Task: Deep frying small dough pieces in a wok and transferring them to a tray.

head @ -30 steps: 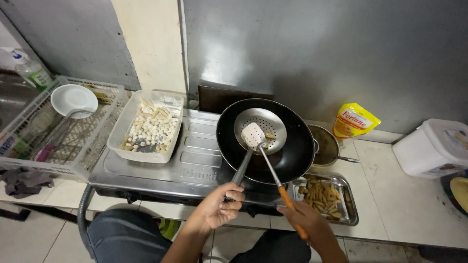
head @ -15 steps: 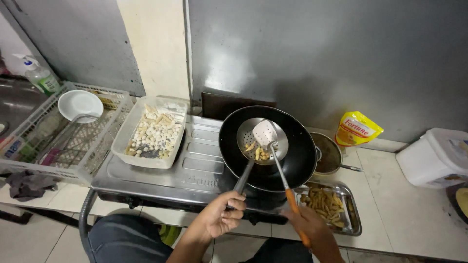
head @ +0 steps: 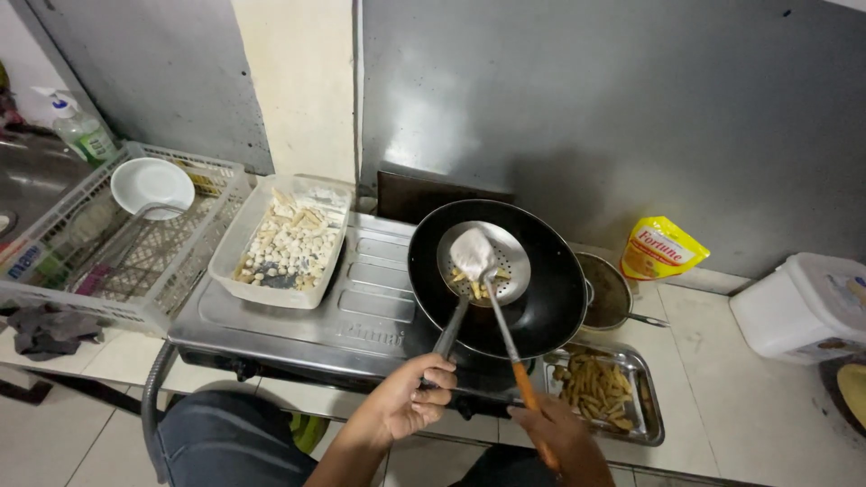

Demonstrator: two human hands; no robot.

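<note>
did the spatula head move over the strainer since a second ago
Yes. The white spatula head has shifted from the left edge of the perforated strainer, relative to the black wok, to nearer the strainer's upper middle, over the fried pieces.

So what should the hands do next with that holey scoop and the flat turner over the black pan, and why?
Probably swing the round perforated metal skimmer right, over the steel tray of fried strips. The left hand holds it above the black wok with a few golden pieces in it, and the right hand presses the orange-handled spatula onto them, so they look ready to drain and unload.
</note>
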